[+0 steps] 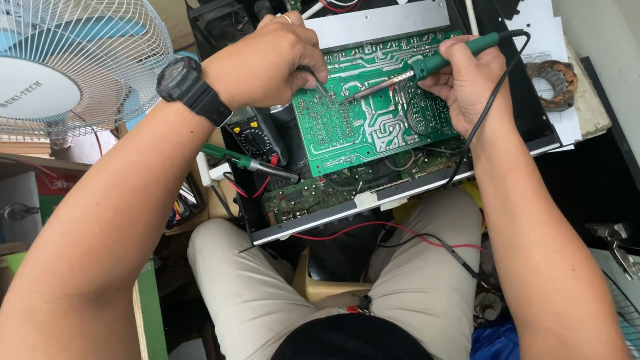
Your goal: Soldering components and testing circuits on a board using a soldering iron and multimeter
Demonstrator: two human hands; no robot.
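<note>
- Far left, a white table fan point(38, 47) stood by the bench; a round white label sat at the centre of its grille, small dark lettering on it.
- Next over, a black multimeter point(256, 134) lay at the chassis's left edge with a spare green-handled tool point(248, 164) just below it.
- The left hand point(268, 63), watch on the wrist, was pinched shut on something thin and metallic, probably tweezers or solder wire, hard to tell at this size. Its point touched the board's upper-left area.
- The green circuit board point(377, 104) lay solder side up, tilted in the open black chassis point(531, 106) across the person's lap.
- The right hand point(472, 77) gripped a green soldering iron point(423, 64), tip down on the board near the other tool.
- To do this step well, I'd say heat pad and lead together, keep it brief, brace both wrists on the chassis rim.
- Far right, white paper sheets point(541, 29) lay past the chassis's top right corner, a copper coil point(551, 80) on them.
</note>
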